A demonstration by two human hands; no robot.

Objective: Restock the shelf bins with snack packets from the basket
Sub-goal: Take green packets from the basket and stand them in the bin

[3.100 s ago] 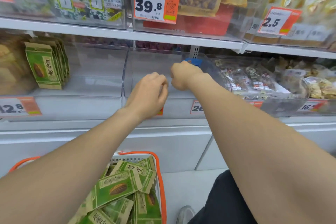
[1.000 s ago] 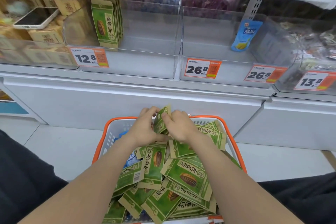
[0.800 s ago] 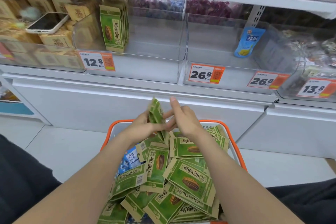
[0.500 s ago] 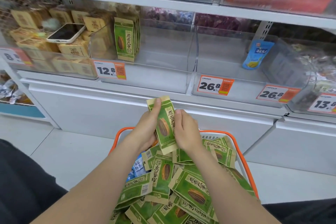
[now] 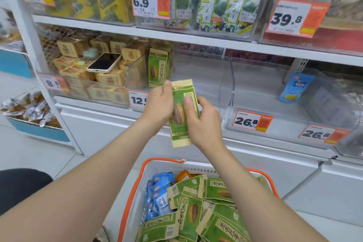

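One green packet (image 5: 182,113) in hand, upright, printed face toward the camera. Left hand (image 5: 158,105) grips its left edge, a fingertip up at the top corner. Right hand (image 5: 203,124) pinches the right side, thumb pressed on the front. Cannot tell whether a second packet sits behind the first. Directly below the grip: the basket (image 5: 135,184), holding loose green packets (image 5: 192,212) and, on its left side, blue packets (image 5: 160,194). Just above and behind the grip: the clear bin (image 5: 206,82), mostly bare. A short row of matching packets (image 5: 159,68) stands up-left of the grip, against the bin's left wall. Step in hand, as I judge it: carry the packet in and stand it against that row. To do it well: hold it upright with the face forward, lift it over the bin's front lip before pushing in, then slide left until it touches the last packet. Release the right hand first; the left can steady the row. Risk: a thin packet set alone may flop forward.
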